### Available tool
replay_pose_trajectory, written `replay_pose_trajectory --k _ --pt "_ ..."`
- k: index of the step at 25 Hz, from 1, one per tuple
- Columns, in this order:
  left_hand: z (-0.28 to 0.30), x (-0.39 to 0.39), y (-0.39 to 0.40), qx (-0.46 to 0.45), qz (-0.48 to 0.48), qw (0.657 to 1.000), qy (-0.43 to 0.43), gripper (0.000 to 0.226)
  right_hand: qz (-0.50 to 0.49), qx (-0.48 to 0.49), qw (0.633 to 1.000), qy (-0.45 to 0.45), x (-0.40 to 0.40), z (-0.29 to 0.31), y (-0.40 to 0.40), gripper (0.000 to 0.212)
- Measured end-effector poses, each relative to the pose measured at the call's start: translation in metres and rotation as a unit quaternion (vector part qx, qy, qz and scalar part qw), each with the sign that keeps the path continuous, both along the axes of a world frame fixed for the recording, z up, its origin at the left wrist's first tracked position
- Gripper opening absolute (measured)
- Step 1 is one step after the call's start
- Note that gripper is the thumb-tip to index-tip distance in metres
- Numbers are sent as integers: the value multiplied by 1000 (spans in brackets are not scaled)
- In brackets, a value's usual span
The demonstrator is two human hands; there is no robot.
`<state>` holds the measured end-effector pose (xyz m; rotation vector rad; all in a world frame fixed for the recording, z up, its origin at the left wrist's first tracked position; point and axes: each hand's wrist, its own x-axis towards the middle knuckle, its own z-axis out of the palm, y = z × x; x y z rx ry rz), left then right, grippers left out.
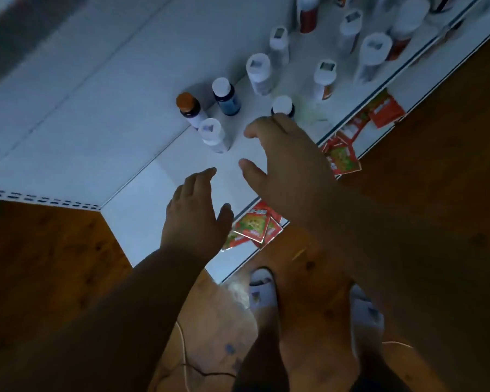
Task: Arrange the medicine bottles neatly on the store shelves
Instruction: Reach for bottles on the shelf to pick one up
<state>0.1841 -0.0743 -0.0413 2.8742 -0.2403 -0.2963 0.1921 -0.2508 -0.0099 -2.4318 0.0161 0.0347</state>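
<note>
Several medicine bottles stand upright on a white shelf (164,171). An orange-capped bottle (188,108) and a blue bottle with a white cap (226,96) stand by the back panel. A white bottle (213,134) stands in front of them. My right hand (283,162) hovers open over the shelf, its fingertips touching or just in front of a dark bottle with a white cap (283,105). My left hand (194,219) is open, palm down, above the shelf's front part and holds nothing. More white bottles (259,72) stand further right.
Red and green sachets (255,226) hang along the shelf's front edge (351,120). Below is a wooden floor (54,250) with a thin cable (184,360). My feet in white slippers (262,287) stand near the shelf's corner. The scene is dim.
</note>
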Motion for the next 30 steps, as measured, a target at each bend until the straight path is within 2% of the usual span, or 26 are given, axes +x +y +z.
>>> replay_pose_trajectory --k 5,9,11,13,15,17,20,22,24,26,28,29,30 --pt "-55 27 21 -103 86 989 -62 57 -18 86 995 37 51 -102 33 50" --pt "-81 45 29 -141 108 981 -72 53 -58 154 985 42 107 -153 62 74" --pt "-85 50 28 -141 105 982 -70 52 -47 151 986 42 126 -167 74 83" --pt "-86 51 26 -142 100 982 -72 50 -44 149 987 33 130 -175 82 72" --pt "-81 47 26 -152 104 980 -70 48 -56 219 974 36 120 -172 80 60" --pt "-66 35 21 -171 127 975 -60 46 -80 322 940 76 94 -151 70 59" --pt "-30 10 -4 -221 153 962 -42 43 -134 471 857 158 42 -103 41 63" --pt "7 -13 -31 -268 156 950 -20 44 -162 524 812 198 2 -57 11 54" --pt "53 -42 -65 -312 143 939 23 46 -205 538 787 223 -39 1 -25 50" --pt "105 -70 -100 -336 119 932 62 48 -262 586 739 205 -68 56 -64 63" --pt "147 -90 -132 -366 105 920 94 53 -297 662 665 175 -88 105 -100 47" --pt "169 -97 -151 -387 102 911 103 55 -295 684 648 161 -97 133 -123 41" --pt "190 -101 -169 -409 96 902 100 56 -288 677 661 147 -105 159 -146 38"
